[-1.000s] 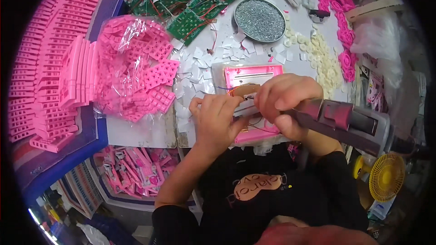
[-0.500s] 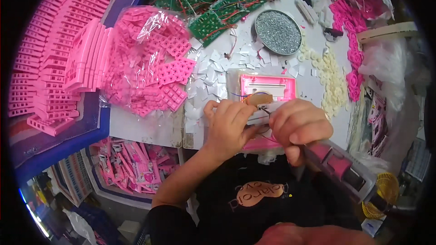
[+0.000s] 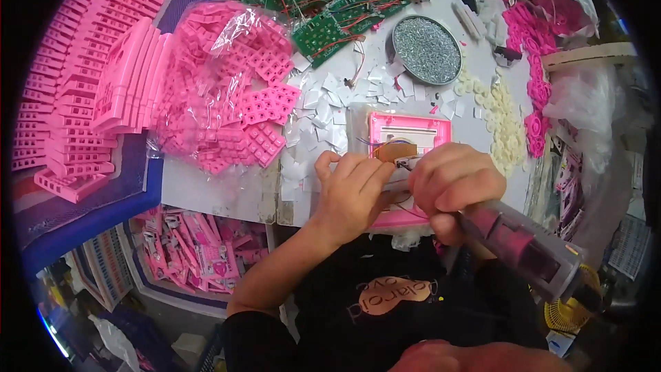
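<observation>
A pink plastic case (image 3: 446,126) lies in front of me on the table, with a brown board (image 3: 395,150) and thin wires inside it. My left hand (image 3: 352,189) steadies the case from the left, its fingers bent over the near part beside the board. My right hand (image 3: 458,182) is wrapped round the front of a grey electric screwdriver (image 3: 527,242). Its thin bit points left into the case, close to my left fingertips. My hands cover much of the case's near half, and I cannot make out a screw at the tip.
Beyond the case stands a round dish of small screws (image 3: 427,49), with green circuit boards (image 3: 330,31) behind. To the left are a bag of pink keypads (image 3: 227,96) and stacked pink housings (image 3: 127,83). Cream rings (image 3: 506,124) and pink parts (image 3: 537,96) lie right.
The screwdriver's body has swung slightly upward and to the right, while its bit stays at nearly the same spot. My left hand keeps its hold. The whole view has shifted a little.
</observation>
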A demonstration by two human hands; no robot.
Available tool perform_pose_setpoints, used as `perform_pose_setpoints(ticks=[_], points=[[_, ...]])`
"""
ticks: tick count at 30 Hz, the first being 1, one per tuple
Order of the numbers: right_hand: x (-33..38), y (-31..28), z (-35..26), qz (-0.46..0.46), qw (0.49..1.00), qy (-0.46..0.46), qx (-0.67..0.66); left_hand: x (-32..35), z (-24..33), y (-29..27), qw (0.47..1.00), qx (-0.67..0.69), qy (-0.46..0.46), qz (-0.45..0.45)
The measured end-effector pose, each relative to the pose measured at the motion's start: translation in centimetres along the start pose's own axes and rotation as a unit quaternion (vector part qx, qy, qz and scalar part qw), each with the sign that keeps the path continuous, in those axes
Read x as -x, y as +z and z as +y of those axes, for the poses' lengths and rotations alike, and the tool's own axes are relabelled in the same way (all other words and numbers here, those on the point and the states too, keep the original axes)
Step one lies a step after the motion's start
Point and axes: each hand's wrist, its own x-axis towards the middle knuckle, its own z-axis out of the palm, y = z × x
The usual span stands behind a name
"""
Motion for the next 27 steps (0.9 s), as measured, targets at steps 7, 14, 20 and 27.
perform_pose_setpoints(ticks=[7,14,20,27], points=[[0.4,-2.8,0.4,-0.050,0.985,0.111,-0.123,-0.2,0.0,-0.3,1.000,-0.011,-0.005,-0.014],[4.7,-5.0,-2.1,-0.242,0.867,0.254,0.354,-1.4,-0.6,-0.8,0.998,-0.013,0.000,-0.067],[4.1,-6.8,-0.6,-0.150,0.864,0.287,0.386,-0.5,-1.2,0.9,0.988,0.118,-0.096,0.009],[0.1,-7.3,0.0,-0.166,0.691,0.405,0.575,-2.3,0.5,0.0,0.994,-0.040,-0.046,-0.091]])
